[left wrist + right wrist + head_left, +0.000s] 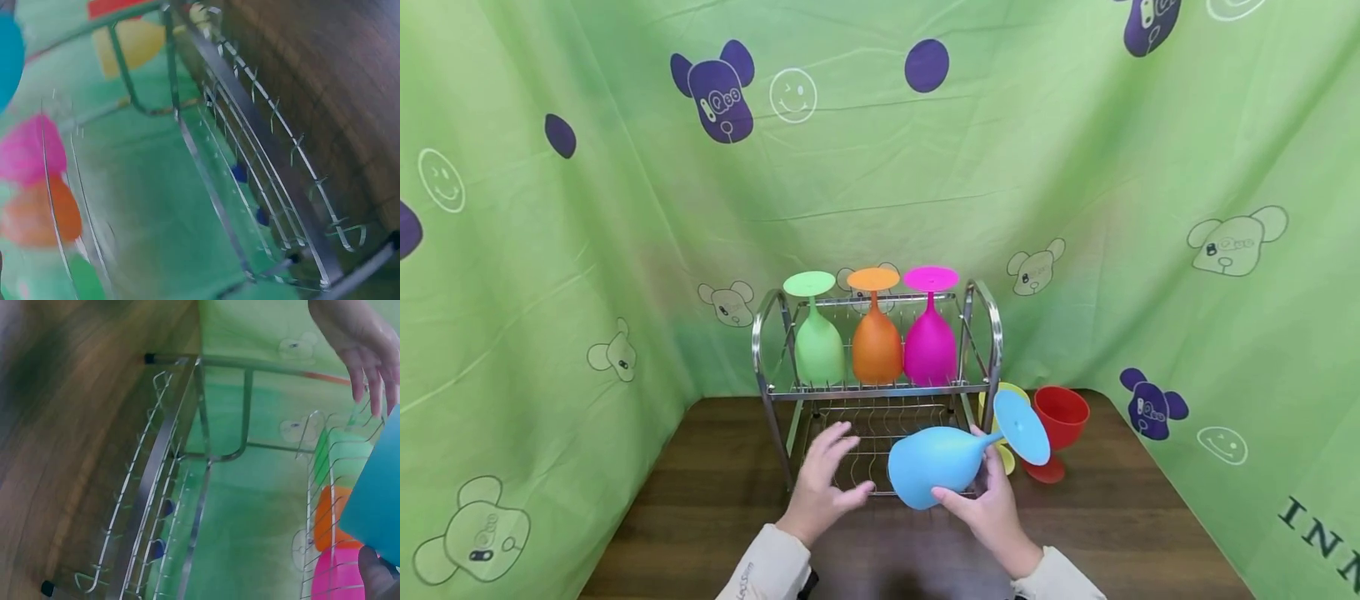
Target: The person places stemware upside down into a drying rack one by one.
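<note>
A blue goblet (936, 462) is gripped around its bowl by my right hand (992, 508), tilted so its foot points up and to the right. My left hand (823, 487) is held apart from it on the left, fingers spread and holding nothing. Both hands are in front of the metal dish rack (880, 390). On its upper tier three goblets stand upside down in a row: light green (820, 346), orange (877, 346) and magenta (931, 346). In the right wrist view the blue goblet (378, 494) shows at the right edge, with fingers of the left hand (369, 350) above it.
Right of the rack, a red goblet (1062, 421) stands upright on the dark wooden table (1120, 517). A yellow goblet (1006, 460) beside it is partly hidden by the blue one. The rack's lower wire tier (868, 437) lies behind the hands. Green printed cloth (865, 183) surrounds the table.
</note>
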Available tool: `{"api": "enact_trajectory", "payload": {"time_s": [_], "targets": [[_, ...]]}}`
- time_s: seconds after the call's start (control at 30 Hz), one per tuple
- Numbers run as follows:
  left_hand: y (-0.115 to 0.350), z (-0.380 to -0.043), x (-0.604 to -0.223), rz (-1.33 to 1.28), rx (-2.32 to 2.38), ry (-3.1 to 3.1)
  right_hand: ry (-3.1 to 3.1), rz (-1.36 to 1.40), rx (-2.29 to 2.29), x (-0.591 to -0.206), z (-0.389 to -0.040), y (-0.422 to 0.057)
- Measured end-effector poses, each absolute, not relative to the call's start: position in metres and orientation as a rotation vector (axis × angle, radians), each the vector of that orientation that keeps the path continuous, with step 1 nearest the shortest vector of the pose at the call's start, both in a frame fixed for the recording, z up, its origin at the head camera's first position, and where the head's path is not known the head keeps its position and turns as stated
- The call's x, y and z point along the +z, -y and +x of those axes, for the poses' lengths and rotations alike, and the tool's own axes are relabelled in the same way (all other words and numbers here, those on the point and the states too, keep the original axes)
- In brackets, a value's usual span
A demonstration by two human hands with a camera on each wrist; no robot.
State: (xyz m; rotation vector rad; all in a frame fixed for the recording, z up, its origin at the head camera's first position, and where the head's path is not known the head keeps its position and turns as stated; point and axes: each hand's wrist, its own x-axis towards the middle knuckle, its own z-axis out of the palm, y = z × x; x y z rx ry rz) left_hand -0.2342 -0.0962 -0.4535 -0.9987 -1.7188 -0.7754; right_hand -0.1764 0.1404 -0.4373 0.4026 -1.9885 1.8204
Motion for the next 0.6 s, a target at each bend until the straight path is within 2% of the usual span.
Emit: {"api": "enact_trajectory", "payload": {"time_s": [0.27,0.6], "targets": [[0.130,-0.238,-0.455,-0.583,-0.996,1.690,1.994,0.422,1.804,-0.449,-0.190,-0.141],[0.145,-0.235,-0.454,-0.055,-1.372,1.901,2.016,0.466,1.711,-0.464,-0.203,-0.139]]}}
